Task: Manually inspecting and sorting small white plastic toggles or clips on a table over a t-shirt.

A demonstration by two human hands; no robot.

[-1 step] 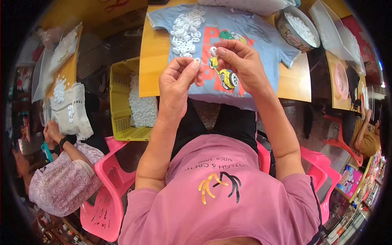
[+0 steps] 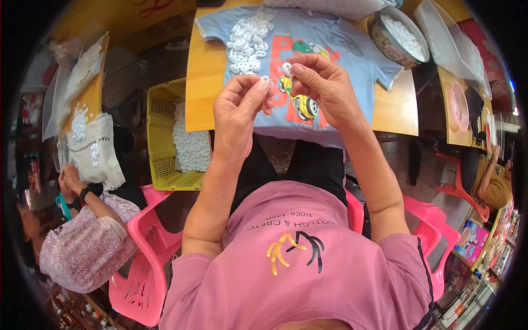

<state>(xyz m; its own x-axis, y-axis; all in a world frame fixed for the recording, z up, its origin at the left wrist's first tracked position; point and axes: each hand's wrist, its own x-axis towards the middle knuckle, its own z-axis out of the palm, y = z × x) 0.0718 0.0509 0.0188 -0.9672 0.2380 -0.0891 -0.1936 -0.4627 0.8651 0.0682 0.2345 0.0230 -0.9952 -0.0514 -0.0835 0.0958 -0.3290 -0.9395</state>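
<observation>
Above the light blue T-shirt (image 2: 352, 71) laid over the table, I hold both hands close together. My right hand (image 2: 324, 82) pinches a small white plastic piece (image 2: 287, 69), rounded and with a hole, between thumb and fingers. The thumb and forefinger of my left hand (image 2: 239, 104) are closed on another small white piece (image 2: 266, 79), mostly covered by the fingertips. The two pieces are apart. Just beyond my left hand, a heap of similar white pieces (image 2: 248, 44) with holes lies on the shirt.
A round tin (image 2: 377, 33) of small white parts stands at the table's far right. Left of the table (image 2: 201, 104) is a yellow crate (image 2: 159, 159) with many white pieces. Pink chairs (image 2: 144, 264) flank me. A co-worker in a patterned top (image 2: 91, 242) sits at left.
The view has shifted very slightly. Both hands keep their pinch and their places, with no clear movement of the pieces.
</observation>
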